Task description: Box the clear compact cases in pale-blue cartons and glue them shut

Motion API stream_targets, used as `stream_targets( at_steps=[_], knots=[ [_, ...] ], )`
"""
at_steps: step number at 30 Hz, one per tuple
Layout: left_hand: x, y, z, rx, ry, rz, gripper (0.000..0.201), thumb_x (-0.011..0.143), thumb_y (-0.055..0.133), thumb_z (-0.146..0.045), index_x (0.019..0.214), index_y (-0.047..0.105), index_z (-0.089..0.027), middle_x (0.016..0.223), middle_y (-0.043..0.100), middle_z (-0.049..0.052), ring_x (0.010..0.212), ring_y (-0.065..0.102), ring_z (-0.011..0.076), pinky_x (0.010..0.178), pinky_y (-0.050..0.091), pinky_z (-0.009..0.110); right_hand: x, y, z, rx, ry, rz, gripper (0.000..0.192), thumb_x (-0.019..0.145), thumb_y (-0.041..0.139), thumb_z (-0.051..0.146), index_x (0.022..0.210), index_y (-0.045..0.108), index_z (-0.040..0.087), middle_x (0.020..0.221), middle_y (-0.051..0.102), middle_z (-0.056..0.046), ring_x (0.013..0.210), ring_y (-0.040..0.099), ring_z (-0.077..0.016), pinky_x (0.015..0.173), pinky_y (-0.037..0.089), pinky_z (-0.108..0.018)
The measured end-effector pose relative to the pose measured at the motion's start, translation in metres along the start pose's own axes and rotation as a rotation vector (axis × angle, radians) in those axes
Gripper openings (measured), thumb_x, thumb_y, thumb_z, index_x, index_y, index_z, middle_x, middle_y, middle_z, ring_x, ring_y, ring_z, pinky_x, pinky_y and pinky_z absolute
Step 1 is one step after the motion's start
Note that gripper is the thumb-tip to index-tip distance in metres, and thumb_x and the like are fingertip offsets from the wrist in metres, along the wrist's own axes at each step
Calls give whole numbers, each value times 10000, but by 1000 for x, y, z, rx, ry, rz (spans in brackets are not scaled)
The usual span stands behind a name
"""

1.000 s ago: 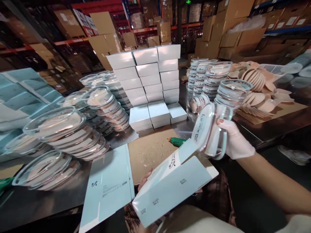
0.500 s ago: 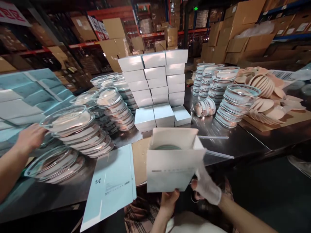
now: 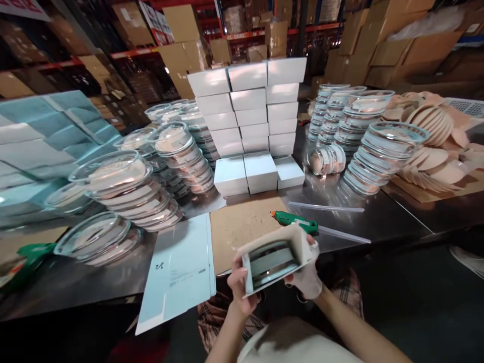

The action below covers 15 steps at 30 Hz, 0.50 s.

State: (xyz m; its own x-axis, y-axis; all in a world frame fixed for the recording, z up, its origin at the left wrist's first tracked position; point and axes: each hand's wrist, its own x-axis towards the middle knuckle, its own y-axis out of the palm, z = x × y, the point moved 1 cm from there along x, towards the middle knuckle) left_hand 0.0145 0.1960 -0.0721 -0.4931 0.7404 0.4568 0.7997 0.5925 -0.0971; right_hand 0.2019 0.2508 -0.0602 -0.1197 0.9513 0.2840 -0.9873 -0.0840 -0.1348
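I hold an open white box (image 3: 247, 275) in both hands above my lap, its open side tipped toward me. Inside it sits a round glass container (image 3: 274, 263) with a pale band. Bare, my left hand (image 3: 239, 285) grips the box's left end. My right hand (image 3: 308, 280), in a white glove, grips the right end; part of its fingers is hidden behind the box. Just beyond the box, a green glue gun (image 3: 297, 222) with an orange tip lies by a brown cardboard sheet (image 3: 238, 227). Pale blue flat box blanks (image 3: 181, 272) lie to the left, overhanging the table edge.
White boxes (image 3: 247, 108) are stacked at the back centre. Stacked glass containers stand on the left (image 3: 124, 186) and right (image 3: 372, 161). Clear glue sticks (image 3: 327, 207) lie on the metal table. Round tan discs (image 3: 434, 156) are heaped far right. Another green glue gun (image 3: 32, 254) is far left.
The box has tipped toward me and come down, showing the glass container inside and uncovering the glue gun. My left hand moved from its underside to its left end. Another person's hand at left is gone.
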Motion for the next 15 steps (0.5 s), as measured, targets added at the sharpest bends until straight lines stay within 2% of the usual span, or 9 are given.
stream_targets(
  at_steps=[2,4,6,7,8,9,11,12,15],
  knots=[
    [-5,2,0,-47,54,7,572,817,519,-847,833,651,-290,974,708,118,1142,675,342,902,594,484,-1,-1,14,118,-61,-33,769,615,832,753,1207,629,307,1413,612,-130,1307,600,-405,1067,532,-557],
    [-7,1,-1,-62,73,6,536,845,569,-799,836,681,-275,919,704,110,1152,666,345,940,577,480,6,-4,37,157,-162,-36,545,704,806,709,993,676,266,1415,608,-126,1320,587,-389,1122,484,-532],
    [-7,0,-4,-78,50,-24,537,877,587,-762,982,699,-247,985,715,111,1116,680,318,937,574,449,17,-5,58,129,-156,-91,346,829,758,564,908,659,242,1374,628,-121,1283,607,-339,1129,468,-494],
    [-6,-1,-6,-99,44,-52,566,889,586,-760,1084,679,-236,1053,714,116,1078,693,295,916,579,430,22,-3,65,146,-104,-146,259,862,733,468,954,644,242,1353,636,-119,1245,628,-309,1097,489,-471],
    [-4,-1,-7,-122,59,-77,610,887,591,-772,1169,644,-234,1120,704,122,1045,703,277,891,585,415,26,-1,71,185,-37,-200,243,864,715,378,1045,617,251,1341,638,-114,1202,648,-280,1049,518,-443],
    [-2,-1,-7,-132,93,-90,649,869,615,-787,1215,614,-239,1167,690,126,1032,709,268,879,589,409,29,2,75,235,24,-239,341,842,707,312,1150,570,266,1345,634,-110,1168,664,-257,1000,542,-416],
    [4,-4,-7,-82,215,-49,661,793,723,-786,1170,629,-252,1112,693,103,1038,715,276,913,585,423,33,3,79,317,73,-245,565,788,716,271,1294,466,296,1386,616,-106,1149,679,-236,945,564,-379],
    [6,-7,-6,-24,284,-7,630,759,777,-761,1110,658,-251,1040,699,85,1046,716,287,951,574,439,33,0,79,322,76,-227,594,792,717,292,1321,445,306,1399,616,-101,1154,683,-233,939,566,-370],
    [8,-21,-2,145,407,79,508,768,823,-677,1012,725,-243,896,704,62,1093,703,319,1030,536,468,35,-25,80,86,110,-185,362,937,578,475,1238,550,276,1273,702,-97,1111,706,-247,938,553,-376]
  ],
)
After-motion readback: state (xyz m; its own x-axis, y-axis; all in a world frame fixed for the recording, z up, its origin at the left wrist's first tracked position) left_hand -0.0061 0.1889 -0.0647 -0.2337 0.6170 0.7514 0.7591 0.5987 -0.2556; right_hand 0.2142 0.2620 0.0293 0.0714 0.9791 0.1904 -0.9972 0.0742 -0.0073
